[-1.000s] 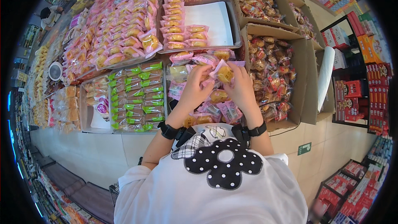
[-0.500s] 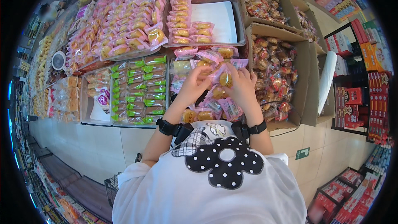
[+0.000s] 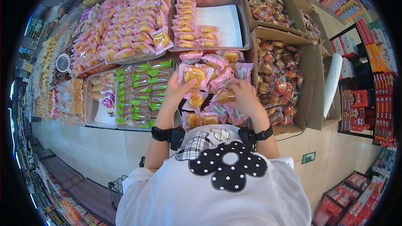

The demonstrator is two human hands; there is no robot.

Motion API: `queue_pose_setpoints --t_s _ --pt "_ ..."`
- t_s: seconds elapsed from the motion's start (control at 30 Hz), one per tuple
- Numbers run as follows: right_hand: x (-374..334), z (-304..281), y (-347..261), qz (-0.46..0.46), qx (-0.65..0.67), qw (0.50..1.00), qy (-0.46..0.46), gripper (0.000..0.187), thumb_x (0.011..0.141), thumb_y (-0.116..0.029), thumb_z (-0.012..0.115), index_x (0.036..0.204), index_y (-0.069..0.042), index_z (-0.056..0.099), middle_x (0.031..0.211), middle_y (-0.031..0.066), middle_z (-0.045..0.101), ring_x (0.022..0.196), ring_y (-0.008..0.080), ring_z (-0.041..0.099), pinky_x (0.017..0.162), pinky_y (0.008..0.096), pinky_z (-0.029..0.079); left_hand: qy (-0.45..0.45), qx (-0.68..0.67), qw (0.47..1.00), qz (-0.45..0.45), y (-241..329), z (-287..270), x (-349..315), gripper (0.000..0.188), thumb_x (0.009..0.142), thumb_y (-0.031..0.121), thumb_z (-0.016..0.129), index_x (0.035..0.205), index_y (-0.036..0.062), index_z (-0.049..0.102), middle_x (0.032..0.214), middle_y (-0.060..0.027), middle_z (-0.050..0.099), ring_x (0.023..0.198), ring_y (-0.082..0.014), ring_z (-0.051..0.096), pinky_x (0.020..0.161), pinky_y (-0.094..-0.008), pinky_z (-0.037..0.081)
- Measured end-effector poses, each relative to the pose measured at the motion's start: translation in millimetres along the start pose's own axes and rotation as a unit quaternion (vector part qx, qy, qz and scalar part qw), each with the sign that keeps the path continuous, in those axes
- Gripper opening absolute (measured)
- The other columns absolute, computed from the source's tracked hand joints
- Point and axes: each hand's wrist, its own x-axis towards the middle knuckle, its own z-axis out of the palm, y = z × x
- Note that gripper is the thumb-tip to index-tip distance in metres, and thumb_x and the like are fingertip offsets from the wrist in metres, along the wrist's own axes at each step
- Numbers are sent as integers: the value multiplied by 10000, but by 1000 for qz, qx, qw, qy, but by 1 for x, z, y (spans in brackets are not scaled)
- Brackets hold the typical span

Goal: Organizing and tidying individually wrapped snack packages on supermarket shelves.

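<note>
Between the thumb and fingers of my left hand (image 3: 171, 97) is a small round yellow cake (image 3: 194, 74) in a clear and pink wrapper. My right hand (image 3: 248, 97) is closed on another pink-wrapped cake (image 3: 226, 96), low over the pile; its fingertips are partly hidden. Loose wrapped cakes (image 3: 215, 60) lie heaped under and around both hands. Just beyond the heap stands a clear plastic tray (image 3: 246, 33), with similar cakes in rows at its left and a white sheet (image 3: 226, 25) on its bare floor.
Many pink-wrapped cakes (image 3: 138, 29) fill the display at the far left. Nearer on the left is a tray of brown snacks in green-ended wrappers (image 3: 142, 84). Cardboard boxes (image 3: 309, 83) of wrapped snacks stand at the right, with a thin black cable (image 3: 289, 137) by the near one.
My hands were close together over one wrapped cake and have moved apart. The left has gone left with a wrapped cake; the right has come down slightly nearer onto the pile.
</note>
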Motion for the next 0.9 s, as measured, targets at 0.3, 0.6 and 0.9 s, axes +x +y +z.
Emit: queue_pose_setpoints --t_s 0.3,0.6,0.9 --pt "16 -17 -8 -10 163 986 42 446 616 -151 745 1004 -81 538 981 91 537 950 218 515 808 355 396 -5 13 998 66 1 -1 -1 402 790 31 595 1165 32 448 1046 -59 547 894 -125 565 713 -254 500" --pt "110 -103 5 -36 228 953 194 376 759 -134 644 1091 -30 501 938 132 557 759 226 575 675 300 466 -37 78 985 149 63 -5 57 340 785 56 608 1099 25 480 1024 -31 530 930 -100 517 757 -222 444" --pt "241 -32 50 -39 72 983 165 336 720 -162 642 1023 -83 519 896 156 591 839 327 574 692 386 458 23 220 930 292 70 -3 202 323 731 26 632 1031 48 513 996 -33 539 899 -131 521 785 -256 420"
